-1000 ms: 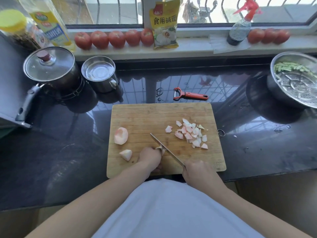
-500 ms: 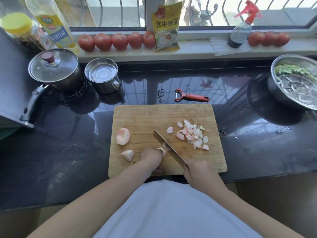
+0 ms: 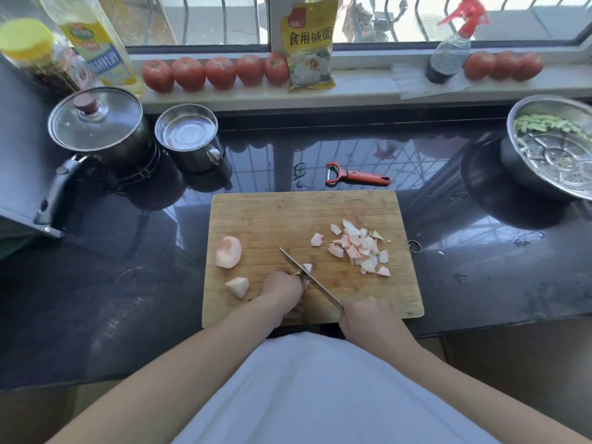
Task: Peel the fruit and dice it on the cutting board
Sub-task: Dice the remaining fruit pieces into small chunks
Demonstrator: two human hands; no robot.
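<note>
Right hand (image 3: 368,318) fisted round the handle of the knife (image 3: 307,277) at cutting board (image 3: 288,213) near edge, blade long axis diagonal, tip pointing far-left; left hand (image 3: 283,291) fingers curled, pinning fruit piece (image 3: 307,268) against blade.

board (image 3: 298,213): pale tan wood, fine straight grain
fruit (image 3: 228,252): white flesh flushed pink (the diced heap (image 3: 360,248) the same)
peeler (image 3: 357,177): red-orange, darker at the handle's end
counter (image 3: 128,283): glossy black, speckled
tomatoes (image 3: 217,73): red
packet (image 3: 310,46): yellow, red corner, dark characters
sprayer (image 3: 450,49): red trigger, dark liquid
beans (image 3: 541,125): pale green
</note>
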